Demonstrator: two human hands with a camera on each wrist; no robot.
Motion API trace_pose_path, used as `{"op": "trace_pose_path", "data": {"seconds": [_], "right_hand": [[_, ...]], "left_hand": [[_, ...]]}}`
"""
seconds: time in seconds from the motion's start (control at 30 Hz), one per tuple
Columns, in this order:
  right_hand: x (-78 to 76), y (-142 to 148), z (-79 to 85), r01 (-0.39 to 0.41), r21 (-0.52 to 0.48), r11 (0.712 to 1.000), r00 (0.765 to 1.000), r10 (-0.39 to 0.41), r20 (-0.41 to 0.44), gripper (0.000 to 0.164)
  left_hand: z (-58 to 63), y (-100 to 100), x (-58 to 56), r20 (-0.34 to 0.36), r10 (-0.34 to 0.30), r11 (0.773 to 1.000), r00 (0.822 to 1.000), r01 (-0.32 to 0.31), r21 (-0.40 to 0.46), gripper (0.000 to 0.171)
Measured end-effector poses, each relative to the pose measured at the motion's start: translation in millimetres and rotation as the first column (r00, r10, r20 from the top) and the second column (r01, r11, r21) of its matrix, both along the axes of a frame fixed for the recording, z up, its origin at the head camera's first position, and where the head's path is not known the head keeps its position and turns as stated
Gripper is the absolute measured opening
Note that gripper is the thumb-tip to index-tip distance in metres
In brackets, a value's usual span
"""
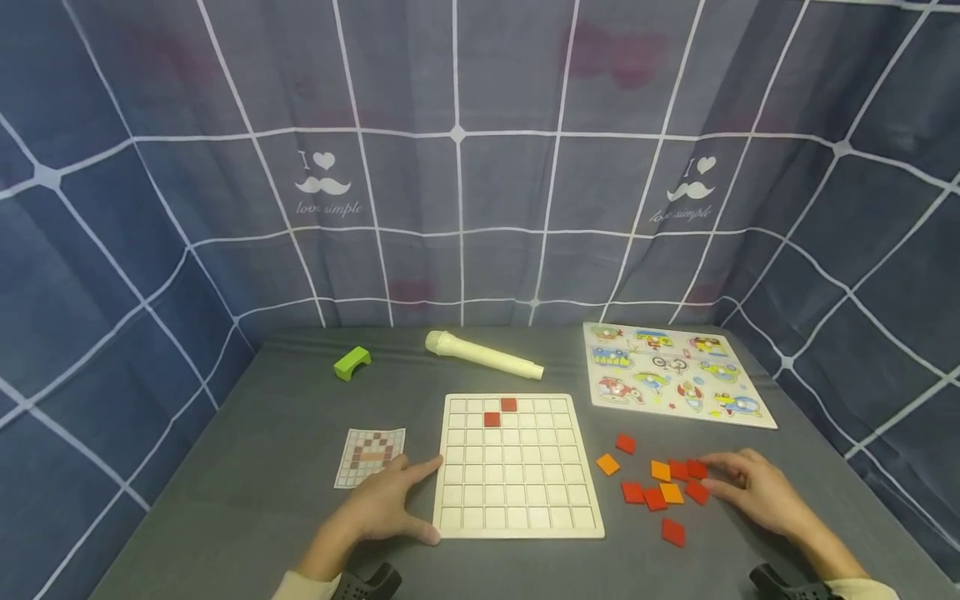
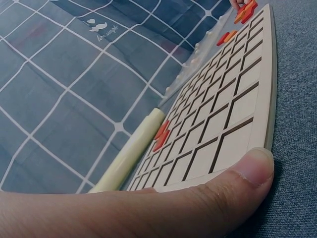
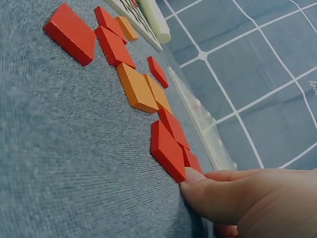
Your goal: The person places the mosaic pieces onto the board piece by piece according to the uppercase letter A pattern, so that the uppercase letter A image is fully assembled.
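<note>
Right hand at the coloured tiles, left hand against the gridded board

Seven loose red tiles (image 1: 673, 532) and three orange tiles (image 1: 608, 464) lay flat to the right of the board, thin, square and plain, several touching at edges or corners. The right hand (image 1: 765, 492) was at the far-right end of this cluster, thumb against the corner of one red tile and index finger at another; the thumb partly hid that second tile in the right wrist view, so whether the fingers pinched it could not be told for certain.

The pale board (image 1: 517, 532) lay in the middle of the surface (image 1: 247, 500), ruled into square recesses. Two held red tiles: one in the top row, the other a row lower and a column to the left, meeting diagonally. The left hand (image 1: 380, 502) grasped nothing; its thumb and index finger were spread along the board's left edge.

Beside it lay a pattern card (image 1: 369, 454) printed with a small grid, its lower right corner covered by that hand. Beyond the board rested a cream microphone-shaped piece (image 1: 483, 354), with a green arch block (image 1: 351, 362) to its left and a vehicle puzzle (image 1: 678, 375) to its right. A grey-blue curtain (image 1: 405, 183) with white lines hung behind.
</note>
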State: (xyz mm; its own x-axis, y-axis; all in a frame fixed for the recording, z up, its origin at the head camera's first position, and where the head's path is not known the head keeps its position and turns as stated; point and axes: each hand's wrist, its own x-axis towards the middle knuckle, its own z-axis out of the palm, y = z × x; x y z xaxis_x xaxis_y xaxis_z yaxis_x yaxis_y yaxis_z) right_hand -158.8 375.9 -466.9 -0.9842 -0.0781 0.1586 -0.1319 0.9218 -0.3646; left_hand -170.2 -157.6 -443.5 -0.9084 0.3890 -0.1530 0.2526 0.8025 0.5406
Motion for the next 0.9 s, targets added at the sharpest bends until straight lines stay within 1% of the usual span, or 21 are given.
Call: {"op": "trace_pose_path", "data": {"seconds": [0.17, 0.27, 0.37, 0.47, 0.67, 0.8, 0.9], "right_hand": [[-2.0, 0.6, 5.2, 0.011, -0.014, 1.000, 0.999, -0.010, 0.039, 0.034], [-3.4, 0.1, 11.7, 0.042, -0.063, 0.997, 0.995, -0.035, 0.097, 0.038], [-7.5, -4.2, 19.0, 0.075, -0.111, 0.991, 0.989, -0.060, 0.136, 0.045], [-13.3, -14.2, 23.9, 0.084, -0.128, 0.988, 0.990, -0.068, 0.126, 0.047], [-25.6, -41.6, 29.6, 0.023, -0.172, 0.985, 0.998, -0.011, 0.068, 0.037], [-39.5, -59.8, 29.7, -0.052, -0.218, 0.975, 0.997, 0.063, 0.044, 0.032], [-52.0, -73.5, 27.2, -0.117, -0.235, 0.965, 0.993, 0.122, 0.005, 0.029]], "left_hand": [[-0.4, 1.3, -0.3, 0.003, 0.007, 1.000, 1.000, -0.007, -0.001, 0.104], [0.3, 2.2, -0.9, -0.001, 0.006, 1.000, 1.000, -0.006, -0.002, 0.104], [0.9, 2.7, -0.9, -0.001, 0.007, 1.000, 1.000, -0.007, -0.004, 0.104], [1.3, 3.1, -0.4, -0.002, 0.002, 1.000, 1.000, -0.002, 0.000, 0.104], [2.2, 3.9, 0.1, -0.019, -0.025, 0.999, 1.000, 0.025, 0.024, 0.103], [1.9, 2.7, 0.4, -0.022, -0.025, 0.999, 0.999, 0.026, 0.025, 0.103], [1.0, 1.2, 1.5, -0.013, -0.020, 0.999, 1.000, 0.020, 0.027, 0.103]]}}
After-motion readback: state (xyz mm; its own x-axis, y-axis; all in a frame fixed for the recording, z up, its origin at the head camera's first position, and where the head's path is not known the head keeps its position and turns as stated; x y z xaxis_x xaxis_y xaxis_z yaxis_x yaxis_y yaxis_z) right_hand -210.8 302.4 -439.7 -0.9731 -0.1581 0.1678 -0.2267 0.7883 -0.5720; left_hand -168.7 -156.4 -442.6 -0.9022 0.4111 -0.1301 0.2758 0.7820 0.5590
